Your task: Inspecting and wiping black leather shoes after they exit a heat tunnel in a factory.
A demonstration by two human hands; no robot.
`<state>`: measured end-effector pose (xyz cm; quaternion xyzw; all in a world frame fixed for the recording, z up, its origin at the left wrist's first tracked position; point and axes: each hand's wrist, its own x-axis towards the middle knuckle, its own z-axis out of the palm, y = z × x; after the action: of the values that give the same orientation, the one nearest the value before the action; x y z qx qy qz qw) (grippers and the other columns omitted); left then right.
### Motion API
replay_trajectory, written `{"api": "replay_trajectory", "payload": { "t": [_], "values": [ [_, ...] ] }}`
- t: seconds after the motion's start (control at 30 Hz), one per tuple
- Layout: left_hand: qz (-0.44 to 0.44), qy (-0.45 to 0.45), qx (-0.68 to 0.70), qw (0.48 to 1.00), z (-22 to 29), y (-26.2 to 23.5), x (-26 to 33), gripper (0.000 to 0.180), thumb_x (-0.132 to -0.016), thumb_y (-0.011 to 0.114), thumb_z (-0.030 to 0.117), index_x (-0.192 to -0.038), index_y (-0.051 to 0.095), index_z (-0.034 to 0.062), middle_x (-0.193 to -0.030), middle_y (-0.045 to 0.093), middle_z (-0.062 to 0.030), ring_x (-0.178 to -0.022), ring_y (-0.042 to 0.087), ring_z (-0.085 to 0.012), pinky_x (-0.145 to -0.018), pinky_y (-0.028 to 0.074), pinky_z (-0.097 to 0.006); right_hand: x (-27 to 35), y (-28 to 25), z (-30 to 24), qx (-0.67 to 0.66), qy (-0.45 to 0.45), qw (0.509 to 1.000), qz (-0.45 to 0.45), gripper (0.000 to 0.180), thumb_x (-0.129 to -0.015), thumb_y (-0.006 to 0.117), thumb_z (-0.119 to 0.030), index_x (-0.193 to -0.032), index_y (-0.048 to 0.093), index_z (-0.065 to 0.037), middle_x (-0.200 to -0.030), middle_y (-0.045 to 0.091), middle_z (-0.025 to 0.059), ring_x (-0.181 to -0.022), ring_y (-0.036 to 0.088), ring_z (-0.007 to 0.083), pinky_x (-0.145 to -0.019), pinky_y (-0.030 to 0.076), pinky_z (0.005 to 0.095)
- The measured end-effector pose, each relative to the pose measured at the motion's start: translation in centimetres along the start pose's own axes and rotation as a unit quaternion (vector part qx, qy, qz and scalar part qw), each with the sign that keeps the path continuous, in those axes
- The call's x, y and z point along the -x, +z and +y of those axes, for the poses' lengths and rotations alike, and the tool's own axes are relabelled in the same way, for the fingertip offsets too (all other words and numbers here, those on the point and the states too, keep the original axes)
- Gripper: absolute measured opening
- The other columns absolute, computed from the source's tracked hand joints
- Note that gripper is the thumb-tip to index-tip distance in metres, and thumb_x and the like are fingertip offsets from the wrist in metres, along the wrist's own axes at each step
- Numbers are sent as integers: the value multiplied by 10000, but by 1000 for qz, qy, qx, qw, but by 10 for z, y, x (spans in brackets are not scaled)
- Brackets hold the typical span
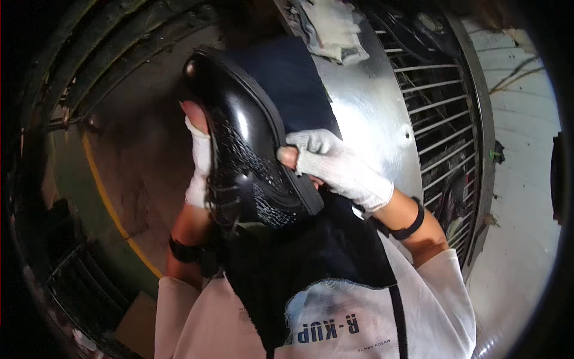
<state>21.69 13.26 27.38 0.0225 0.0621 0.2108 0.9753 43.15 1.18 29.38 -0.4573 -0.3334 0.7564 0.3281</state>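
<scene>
A glossy black leather shoe [242,128] is held up in front of my chest, its toe pointing away to the upper left. Its upper has a crinkled, textured part and black laces. My left hand [200,152], in a white knit glove with bare fingertips, clasps the shoe's left side; most of its fingers are hidden. On the other side, my right hand [338,164], gloved the same way, presses its bare thumb against the edge of the black sole. The fingers of that hand are bent, some of them tucked beneath the shoe.
Dark blue cloth [299,84] lies beyond the shoe, beside a shiny metal surface [373,113]. Crumpled whitish cloth [335,30] rests on the metal's far end. A barred metal rack [439,122] runs along the right. A yellow floor line [110,203] and a cardboard piece [137,326] are at left.
</scene>
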Motion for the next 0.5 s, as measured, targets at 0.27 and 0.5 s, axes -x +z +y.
{"api": "replay_trajectory", "payload": {
  "t": [0.27, 0.5],
  "values": [
    [212, 262, -419, 843, -17, 20, 15, 948, -997, 523, 761, -1604, 402, 43, -1476, 581, -130, -1303, 614, -250, -1101, 516, -410, -20, 35, -73, 179, -392, 886, 174, 867, -931, 817, -317, -1626, 386, -26, -1365, 623, 144, -1269, 623, 263, -1130, 441, 343],
    [272, 388, -552, 685, -26, 32, 40, 890, -1014, 766, 377, -1646, 297, -39, -1579, 482, -151, -1432, 499, -241, -1213, 397, -391, -28, 59, -66, 121, -368, 906, 171, 838, -932, 795, -330, -1600, 404, -10, -1356, 672, 226, -1227, 708, 336, -1037, 547, 390]
  ]
}}
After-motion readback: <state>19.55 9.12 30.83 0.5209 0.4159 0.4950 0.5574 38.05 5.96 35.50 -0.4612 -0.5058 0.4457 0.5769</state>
